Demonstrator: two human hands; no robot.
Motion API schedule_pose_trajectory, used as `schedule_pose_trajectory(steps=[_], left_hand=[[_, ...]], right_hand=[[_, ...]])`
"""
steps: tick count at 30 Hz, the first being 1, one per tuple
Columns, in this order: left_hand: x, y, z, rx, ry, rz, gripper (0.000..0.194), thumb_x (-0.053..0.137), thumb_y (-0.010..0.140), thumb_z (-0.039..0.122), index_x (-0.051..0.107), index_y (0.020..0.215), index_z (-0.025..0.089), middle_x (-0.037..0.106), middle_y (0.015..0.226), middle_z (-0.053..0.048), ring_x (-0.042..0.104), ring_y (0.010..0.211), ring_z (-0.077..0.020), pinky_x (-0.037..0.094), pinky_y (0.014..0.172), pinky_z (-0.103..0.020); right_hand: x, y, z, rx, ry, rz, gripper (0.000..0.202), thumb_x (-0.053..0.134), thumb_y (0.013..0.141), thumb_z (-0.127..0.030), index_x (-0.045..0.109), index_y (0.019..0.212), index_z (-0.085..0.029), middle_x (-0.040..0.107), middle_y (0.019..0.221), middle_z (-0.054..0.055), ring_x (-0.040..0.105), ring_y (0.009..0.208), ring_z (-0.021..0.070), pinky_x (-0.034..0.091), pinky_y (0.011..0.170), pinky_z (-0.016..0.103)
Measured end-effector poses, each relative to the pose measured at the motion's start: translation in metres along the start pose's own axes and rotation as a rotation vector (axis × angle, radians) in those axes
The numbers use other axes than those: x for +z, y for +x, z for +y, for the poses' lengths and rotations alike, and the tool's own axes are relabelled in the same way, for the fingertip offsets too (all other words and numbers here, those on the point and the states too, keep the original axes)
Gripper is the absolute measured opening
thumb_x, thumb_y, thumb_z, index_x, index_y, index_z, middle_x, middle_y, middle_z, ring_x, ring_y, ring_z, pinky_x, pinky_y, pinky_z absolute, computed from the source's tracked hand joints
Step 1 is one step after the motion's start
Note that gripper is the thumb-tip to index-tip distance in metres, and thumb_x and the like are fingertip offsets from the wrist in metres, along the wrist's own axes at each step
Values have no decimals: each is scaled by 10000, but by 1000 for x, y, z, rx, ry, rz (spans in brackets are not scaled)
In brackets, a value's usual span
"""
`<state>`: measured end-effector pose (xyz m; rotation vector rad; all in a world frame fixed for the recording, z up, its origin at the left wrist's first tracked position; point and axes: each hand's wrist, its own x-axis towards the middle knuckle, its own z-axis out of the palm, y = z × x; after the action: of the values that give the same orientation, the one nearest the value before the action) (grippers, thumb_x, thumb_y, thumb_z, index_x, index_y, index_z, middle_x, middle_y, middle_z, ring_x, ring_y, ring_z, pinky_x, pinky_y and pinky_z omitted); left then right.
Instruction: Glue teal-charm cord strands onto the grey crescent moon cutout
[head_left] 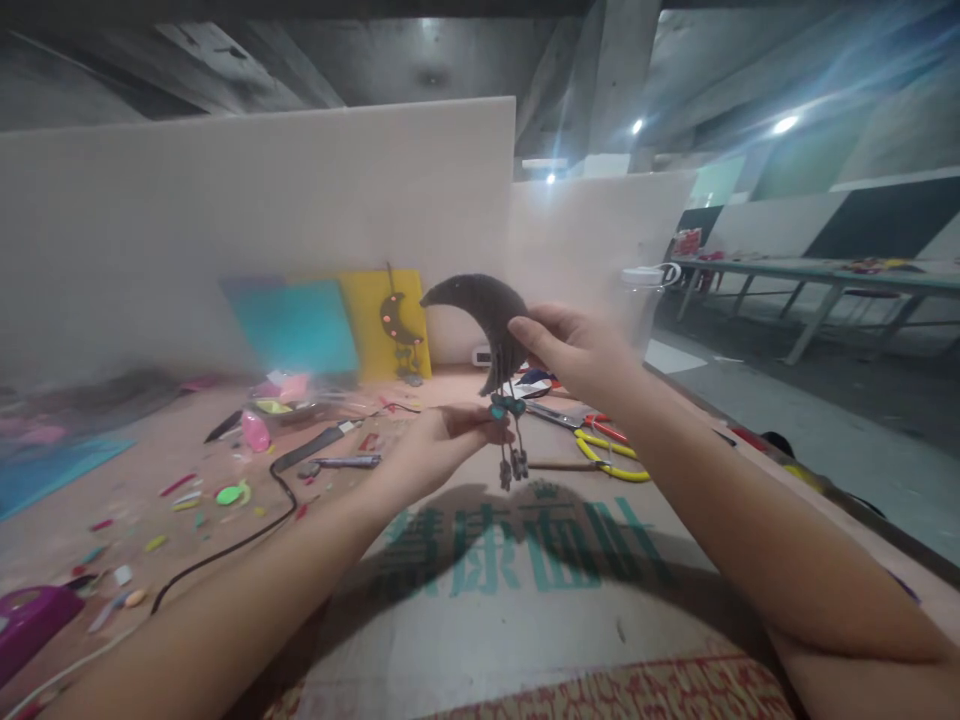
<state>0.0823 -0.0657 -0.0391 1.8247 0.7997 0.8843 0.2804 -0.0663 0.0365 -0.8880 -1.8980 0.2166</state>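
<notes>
A dark crescent moon ornament [480, 300] hangs upright in the air over the table. My right hand [574, 345] pinches its right edge between thumb and fingers. Below the crescent dangle several strings with teal beads [508, 405] and small grey pendants [514, 467]. My left hand [457, 435] is closed around the strings at the level of a teal bead, its fingertips partly hidden. Behind, a similar crescent ornament [401, 320] with pinkish dots and its own pendants rests against a yellow board [367, 340].
Yellow-handled scissors [607, 465] and red-handled pliers [555, 413] lie beyond my hands. A black cable [225, 560], foam scraps and a purple device [34, 620] are at left. A teal board [300, 325] leans on the white partition [262, 200]; a clear bottle [637, 300] stands right.
</notes>
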Motion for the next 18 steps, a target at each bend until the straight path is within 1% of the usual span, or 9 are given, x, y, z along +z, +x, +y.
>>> schedule_pose_trajectory(steps=[3,6,9,11,13,15,18], left_hand=[[0,-3,4,-44,-34,12,238,657,893,368,716,998,163,792,1030,-87,733,1015,-232,529,1031,-424],[0,-5,9,-36,-70,50,157,637,864,287,677,954,165,790,960,-74,735,977,-230,549,980,-410],[-3,-5,10,-34,-68,65,176,627,863,269,639,1011,174,784,944,-66,731,986,-233,536,993,-420],[-8,-4,7,23,3,111,225,616,903,310,625,1084,176,768,1019,-78,711,1041,-237,513,1020,-427],[-15,-3,4,121,110,175,264,599,950,368,627,1143,189,728,1161,-93,659,1153,-244,481,1056,-423],[-23,-3,4,216,174,213,299,584,982,423,635,1182,207,680,1280,-97,603,1248,-251,449,1097,-418],[-31,-5,12,355,129,211,370,576,998,446,609,1304,242,628,1399,-92,584,1296,-258,442,1130,-425]], right_hand=[[-2,1,4,9,18,-14,365,547,983,-477,672,833,-169,554,645,-20,507,612,122,358,569,263],[0,0,10,30,61,-8,393,559,975,-535,685,894,-171,558,662,-12,523,630,134,379,576,267],[2,1,11,35,149,3,420,603,940,-587,683,897,-177,544,668,-17,515,622,126,396,574,259],[1,2,9,18,258,5,453,647,892,-632,677,871,-181,526,658,-28,489,598,111,396,557,247],[-2,4,7,-7,365,-8,480,688,844,-663,674,839,-184,523,653,-34,472,591,101,399,552,236],[-3,5,7,-18,426,-37,488,712,819,-672,675,807,-185,542,666,-29,479,611,102,415,575,234],[4,4,12,22,486,-127,488,712,816,-678,672,782,-193,576,703,-18,516,666,116,450,642,243]])
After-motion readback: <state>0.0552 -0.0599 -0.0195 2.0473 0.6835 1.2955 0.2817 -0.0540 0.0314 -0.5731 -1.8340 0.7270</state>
